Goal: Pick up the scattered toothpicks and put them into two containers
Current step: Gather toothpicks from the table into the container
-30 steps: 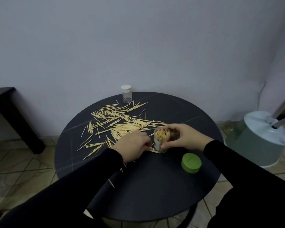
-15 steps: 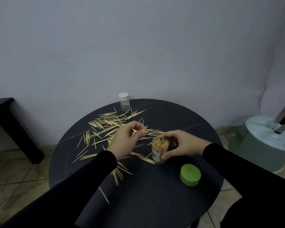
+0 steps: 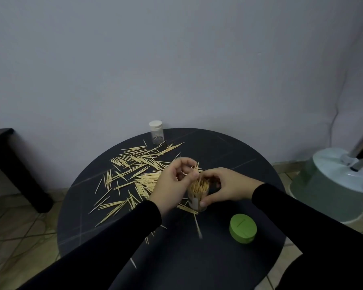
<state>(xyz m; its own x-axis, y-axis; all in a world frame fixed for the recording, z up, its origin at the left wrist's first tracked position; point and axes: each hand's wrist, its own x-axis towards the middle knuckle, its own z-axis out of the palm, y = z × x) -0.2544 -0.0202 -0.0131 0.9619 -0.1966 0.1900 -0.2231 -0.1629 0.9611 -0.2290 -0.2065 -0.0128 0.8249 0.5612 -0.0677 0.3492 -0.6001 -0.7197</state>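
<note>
Pinching thin wooden toothpicks [image 3: 196,168] in left hand [image 3: 172,185] fingers over clear plastic jar [image 3: 198,195], right hand [image 3: 224,186] gripping jar on round black bench [image 3: 228,155].

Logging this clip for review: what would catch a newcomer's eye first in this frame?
The pale toothpicks strewn over the left and middle of the round black table stand out most. At the centre, the left hand pinches a few toothpicks above a clear container already packed with them, which the right hand grips. A green lid lies near the front right, and a white-capped jar stands at the far edge.
</note>
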